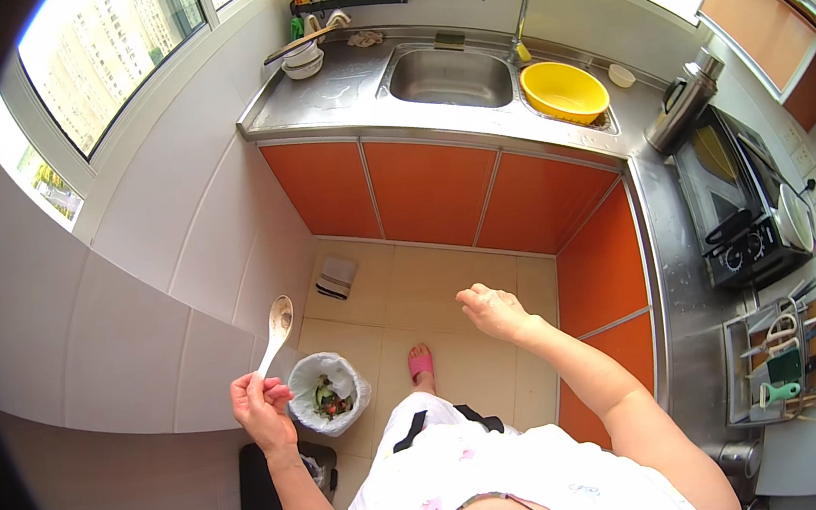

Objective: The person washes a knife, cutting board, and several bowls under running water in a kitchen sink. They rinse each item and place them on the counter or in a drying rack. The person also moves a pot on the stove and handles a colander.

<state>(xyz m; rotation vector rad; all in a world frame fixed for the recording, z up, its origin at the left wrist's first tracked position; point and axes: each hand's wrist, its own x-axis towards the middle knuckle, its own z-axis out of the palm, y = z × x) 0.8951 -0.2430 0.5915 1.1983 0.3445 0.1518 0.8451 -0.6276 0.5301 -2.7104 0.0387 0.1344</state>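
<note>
My left hand (264,413) grips a white soup spoon (276,339) by its handle. The spoon's bowl points up and away from me and carries brownish residue. Just right of that hand, lower down, a trash bin lined with a white plastic bag (351,415) stands on the floor. Vegetable scraps (330,400) lie inside it. My right hand (494,312) hangs in the air over the floor, back upward and fingers bent. Its palm side is hidden, and no object shows in it.
A steel counter holds a sink (452,82), a yellow basin (563,92), stacked bowls (303,61), a thermos (685,102) and a black toaster oven (730,195). A utensil rack (739,376) with knives and scissors is at right. A folded cloth (337,277) lies on the floor.
</note>
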